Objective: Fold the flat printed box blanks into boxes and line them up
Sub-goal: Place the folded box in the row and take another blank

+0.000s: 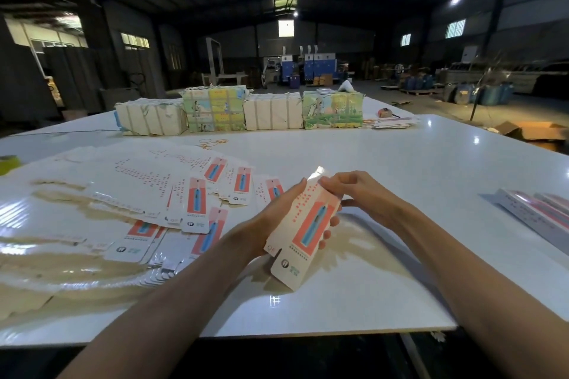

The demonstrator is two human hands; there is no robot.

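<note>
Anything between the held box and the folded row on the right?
Nothing visible. The box is held by the left hand and right hand above the table. Only white tabletop lies between it and the row of folded boxes at the right. The loose flat blanks lie to the left, off that path.

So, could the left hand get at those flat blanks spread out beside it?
Probably, yes: the flat blanks lie close beside the left hand with nothing between, though it grips a part-folded box blank and would need to let go.
</note>
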